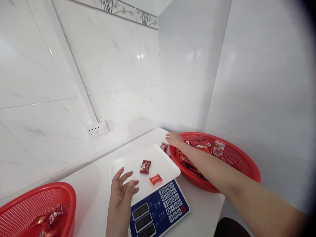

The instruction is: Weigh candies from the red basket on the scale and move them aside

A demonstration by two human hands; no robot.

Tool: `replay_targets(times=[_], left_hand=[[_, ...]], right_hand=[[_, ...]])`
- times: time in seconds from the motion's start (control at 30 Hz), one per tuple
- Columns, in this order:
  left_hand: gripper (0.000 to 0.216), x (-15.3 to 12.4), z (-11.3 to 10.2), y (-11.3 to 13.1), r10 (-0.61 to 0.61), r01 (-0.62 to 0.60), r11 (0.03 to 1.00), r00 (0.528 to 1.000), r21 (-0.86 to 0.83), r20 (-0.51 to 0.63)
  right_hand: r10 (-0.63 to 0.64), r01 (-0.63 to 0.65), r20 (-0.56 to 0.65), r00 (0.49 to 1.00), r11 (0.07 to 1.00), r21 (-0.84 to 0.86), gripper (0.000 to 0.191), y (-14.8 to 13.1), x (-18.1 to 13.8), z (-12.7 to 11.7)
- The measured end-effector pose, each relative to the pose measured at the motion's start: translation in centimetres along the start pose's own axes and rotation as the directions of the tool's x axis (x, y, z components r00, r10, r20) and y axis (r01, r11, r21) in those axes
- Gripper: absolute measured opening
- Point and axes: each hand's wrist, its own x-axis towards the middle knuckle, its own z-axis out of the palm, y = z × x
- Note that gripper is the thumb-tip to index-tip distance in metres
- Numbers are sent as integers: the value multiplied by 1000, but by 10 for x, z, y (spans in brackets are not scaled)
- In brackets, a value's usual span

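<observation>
My left hand (122,192) hovers open, fingers spread and slightly curled, over the near left edge of the scale's white tray (128,161). A small yellow speck shows beside its fingertips. On the tray lie a dark red wrapped candy (145,166) and an orange-red one (155,179). My right hand (174,139) reaches across the left rim of a red basket (247,164) with its fingers closed down on a third red candy (164,146) at the tray's far right corner. Only the back of that hand shows.
The blue-faced scale (160,207) with keypad and displays sits on a white counter (96,184) in a tiled corner. The right basket holds several red-wrapped candies (203,145). Another red basket (37,207) with a few candies sits at the near left. A wall socket (97,129) is mounted behind.
</observation>
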Motion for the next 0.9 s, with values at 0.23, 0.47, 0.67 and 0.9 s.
replay_targets(times=[0.23, 0.47, 0.67, 0.9], left_hand=[[56, 10, -12, -9, -7, 0, 990, 999, 138, 50], [28, 27, -34, -23, 128, -167, 756, 986, 633, 106], [29, 28, -29, -30, 74, -323, 425, 943, 846, 324], [36, 27, -26, -36, 70, -329, 487, 938, 809, 340]], right_hand=[[-247, 247, 35, 968, 969, 0, 31, 12, -33, -24], [-505, 492, 143, 851, 863, 119, 25, 12, -109, -50], [-777, 753, 273, 568, 624, 208, 26, -20, -150, -36], [-755, 759, 366, 544, 629, 168, 28, -41, -153, -4]])
